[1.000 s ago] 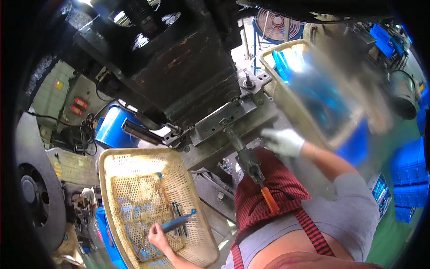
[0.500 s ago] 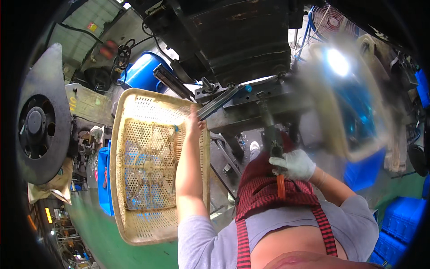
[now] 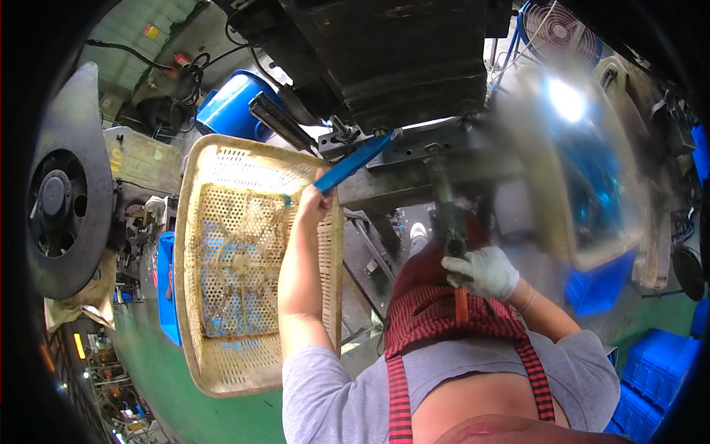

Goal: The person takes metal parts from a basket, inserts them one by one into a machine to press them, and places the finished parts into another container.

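Note:
My left hand (image 3: 314,203), bare, is closed around the near end of a long narrow blue-faced strip (image 3: 351,164). The strip slants up and right, its far end at the edge of the dark machine bed (image 3: 421,148). Under my left forearm is a beige perforated plastic basket (image 3: 194,296), with small blue bits visible at its bottom. My right hand (image 3: 484,272), in a white glove, is closed on a long dark tool (image 3: 452,233) with an orange handle end (image 3: 462,305). That tool points forward to the bed; its exact kind is unclear.
A large dark machine block (image 3: 399,66) overhangs the bed. To the right a blurred beige basket (image 3: 566,229) holds shiny blue pieces. Behind the left basket stands a blue drum (image 3: 240,107). A dark flywheel (image 3: 55,194) is far left, a fan (image 3: 558,33) far right, blue crates (image 3: 662,366) lower right.
The strip in my left hand has turned, from its grey metal side showing to its blue face, and its near end has shifted slightly. My right hand stays on the tool.

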### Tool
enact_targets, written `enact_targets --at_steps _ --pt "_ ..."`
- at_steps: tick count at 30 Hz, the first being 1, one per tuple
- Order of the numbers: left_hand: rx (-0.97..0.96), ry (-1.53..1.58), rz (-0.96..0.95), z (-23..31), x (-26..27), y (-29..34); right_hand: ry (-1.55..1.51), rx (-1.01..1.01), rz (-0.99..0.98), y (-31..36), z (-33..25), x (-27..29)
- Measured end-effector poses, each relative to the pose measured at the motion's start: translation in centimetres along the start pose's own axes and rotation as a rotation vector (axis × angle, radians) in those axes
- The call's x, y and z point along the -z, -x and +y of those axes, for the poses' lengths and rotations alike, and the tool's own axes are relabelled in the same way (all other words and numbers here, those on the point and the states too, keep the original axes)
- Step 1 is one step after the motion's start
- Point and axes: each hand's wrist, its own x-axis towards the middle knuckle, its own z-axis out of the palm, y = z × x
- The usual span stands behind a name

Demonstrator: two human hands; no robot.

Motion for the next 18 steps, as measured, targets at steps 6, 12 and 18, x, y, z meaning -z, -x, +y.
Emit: enact_targets --at_steps 6,12,18 --pt "-0.162 -0.076 0.020 -0.1 0.2 -0.1 -0.005 -0.022 0.027 0.1 -0.2 -0.2" --pt "-0.257 -0.074 0.001 -1.7 -6.6 -3.2 0.034 -0.043 0.010 0.0 -0.1 -0.5" --pt "-0.050 0.487 -0.310 -2.2 -13.4 -3.2 0.039 -0.049 0.035 0.4 -0.5 -0.5"
